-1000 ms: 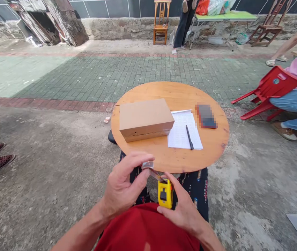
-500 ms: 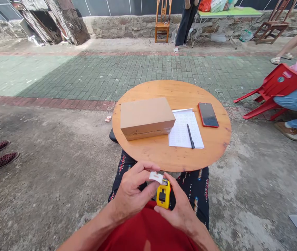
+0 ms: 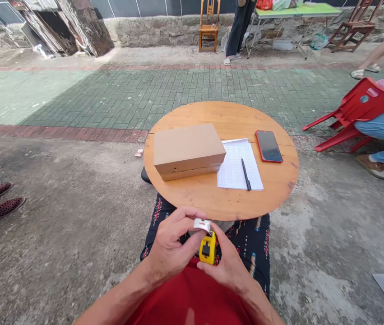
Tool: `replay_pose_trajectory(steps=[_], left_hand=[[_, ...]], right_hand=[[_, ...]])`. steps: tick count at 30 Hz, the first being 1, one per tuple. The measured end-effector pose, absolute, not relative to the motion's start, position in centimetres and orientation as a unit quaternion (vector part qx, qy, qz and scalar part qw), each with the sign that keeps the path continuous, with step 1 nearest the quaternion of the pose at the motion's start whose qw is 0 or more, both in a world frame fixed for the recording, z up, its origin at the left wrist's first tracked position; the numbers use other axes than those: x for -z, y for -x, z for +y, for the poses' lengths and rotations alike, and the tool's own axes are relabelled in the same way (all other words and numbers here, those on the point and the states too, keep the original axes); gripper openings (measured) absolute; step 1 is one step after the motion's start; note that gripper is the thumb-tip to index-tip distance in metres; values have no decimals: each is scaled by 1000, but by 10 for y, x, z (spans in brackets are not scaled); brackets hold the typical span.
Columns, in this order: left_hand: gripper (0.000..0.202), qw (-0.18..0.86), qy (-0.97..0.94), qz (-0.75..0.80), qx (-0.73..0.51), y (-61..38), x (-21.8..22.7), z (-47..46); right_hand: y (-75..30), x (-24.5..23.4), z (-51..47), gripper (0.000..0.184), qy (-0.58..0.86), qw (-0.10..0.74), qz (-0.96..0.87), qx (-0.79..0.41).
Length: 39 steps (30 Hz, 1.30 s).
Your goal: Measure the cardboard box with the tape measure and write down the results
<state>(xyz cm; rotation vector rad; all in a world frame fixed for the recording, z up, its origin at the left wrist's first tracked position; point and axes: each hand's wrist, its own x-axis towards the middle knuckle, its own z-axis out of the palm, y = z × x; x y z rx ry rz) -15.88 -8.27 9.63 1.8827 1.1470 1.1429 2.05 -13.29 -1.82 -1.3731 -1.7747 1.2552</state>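
Note:
Above my lap, my right hand (image 3: 227, 264) grips a yellow tape measure (image 3: 207, 248) with a dark button on its face. My left hand (image 3: 174, 241) pinches a small white curved piece (image 3: 201, 225) between thumb and fingers, right at the top of the tape measure. Whether that piece is joined to the tape is hard to make out. Beyond both hands, a closed brown cardboard box (image 3: 189, 151) rests on the round wooden table (image 3: 185, 196). Beside it lie printed sheets of paper (image 3: 229, 174) with a black pen (image 3: 246, 174) across them, and a red-edged phone (image 3: 269, 146).
The table's near edge lies just past my hands, over my knees. To the right, a person in a pink top sits on a red plastic chair (image 3: 364, 101). Another person's feet (image 3: 0, 203) show at left. A green table (image 3: 300, 11) and wooden chairs stand by the wall.
The tape measure has tilted and shifted slightly left, nearer the white piece. The white piece has turned a little in my left fingers. Things on the table stay put.

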Motion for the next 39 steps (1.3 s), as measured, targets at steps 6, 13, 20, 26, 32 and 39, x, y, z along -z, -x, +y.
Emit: replay_pose_trajectory(steps=[6, 13, 20, 26, 32, 39], left_hand=[[14, 319, -725, 434, -430, 160, -91, -83], [14, 343, -734, 429, -401, 159, -70, -86], [15, 339, -733, 433, -400, 161, -59, -88], [14, 311, -730, 430, -432, 162, -81, -81], [15, 316, -726, 430, -433, 161, -75, -80], [15, 349, -718, 446, -405, 160, -44, -86]], right_hand=[[-16, 20, -132, 89, 518, 291, -654, -469], [-15, 12, -136, 88, 511, 309, -658, -459], [-9, 3, -137, 90, 514, 308, -650, -468], [-9, 12, -134, 89, 511, 307, -656, -463], [-9, 20, -136, 87, 522, 314, -647, -459], [-6, 20, -136, 90, 524, 306, -633, -482]])
